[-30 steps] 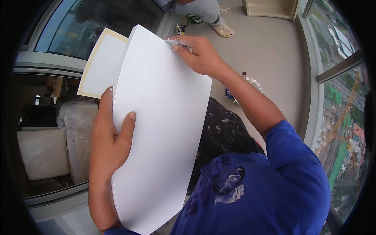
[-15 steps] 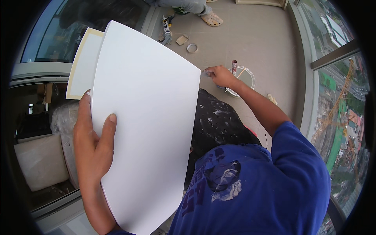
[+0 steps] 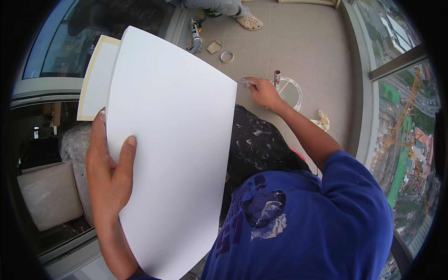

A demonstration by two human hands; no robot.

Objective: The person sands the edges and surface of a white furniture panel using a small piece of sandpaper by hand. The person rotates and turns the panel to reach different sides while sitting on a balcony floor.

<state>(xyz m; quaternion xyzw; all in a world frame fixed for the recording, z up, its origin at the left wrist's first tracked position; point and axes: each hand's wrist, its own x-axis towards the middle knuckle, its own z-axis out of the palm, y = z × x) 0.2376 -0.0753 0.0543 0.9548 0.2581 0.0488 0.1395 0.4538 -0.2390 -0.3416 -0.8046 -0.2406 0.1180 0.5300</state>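
A large smooth white panel (image 3: 172, 140) stands tilted in front of me, filling the middle of the view. My left hand (image 3: 111, 163) grips its left edge, thumb on the white face and the other fingers behind. Beyond that edge shows a second pale board (image 3: 96, 79) with a yellowish border, partly covered by the panel. At the panel's right corner, my right hand (image 3: 265, 92) pinches a small thin greyish piece (image 3: 243, 84); its exact kind is too small to tell. Just right of this hand sits a round white-rimmed tub (image 3: 301, 95) with sticks in it.
On the tiled floor (image 3: 308, 42) lie a tape roll (image 3: 227, 57), a small tan block (image 3: 214, 46) and a caulking gun (image 3: 195, 35). A crumpled cloth (image 3: 322, 121) rests below the tub. Another person's clog (image 3: 250, 21) is at the top. Windows (image 3: 401, 107) line the right side.
My right hand stays by the panel's right corner, with the greyish piece showing more clearly. The whole view has shifted slightly; my left hand keeps its grip.
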